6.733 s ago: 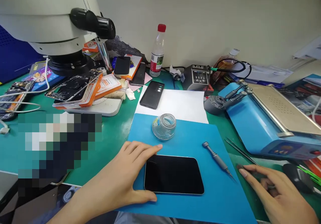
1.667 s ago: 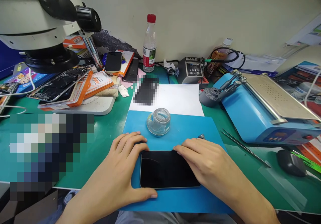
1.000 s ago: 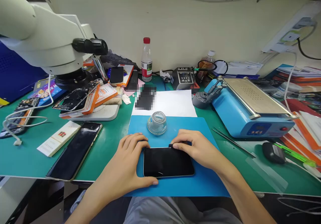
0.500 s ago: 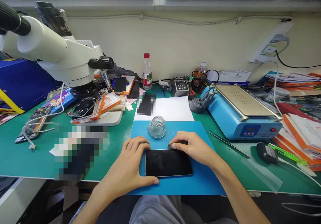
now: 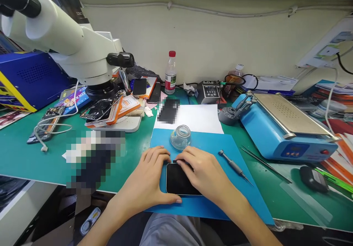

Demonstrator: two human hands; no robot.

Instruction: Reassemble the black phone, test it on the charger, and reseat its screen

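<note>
A black-screened smartphone (image 5: 179, 179) with a pale rim lies flat on a blue mat (image 5: 162, 137). My left hand (image 5: 150, 178) grips its left end, thumb along the near edge and curled fingers at the far edge. Above the phone, my right hand (image 5: 202, 174) pinches a small dark flat piece (image 5: 174, 161) against the far edge, near the left corner. Most of that piece is hidden by the fingers, and the hand covers the phone's right part. Just beyond the hands stands a clear glass jar (image 5: 180, 137). A grey screwdriver (image 5: 235, 166) rests to the right.
A microscope (image 5: 74, 54) rises at the left over stacked phone parts. On the right are tweezers (image 5: 266, 164), a blue heating plate machine (image 5: 286, 128) and a black case (image 5: 313, 178). White paper (image 5: 198, 117) and a red-capped bottle (image 5: 170, 75) are at the back.
My right hand has slid left along the phone's far edge with the small dark piece. My left hand keeps its grip. The view has shifted, and the screwdriver now shows.
</note>
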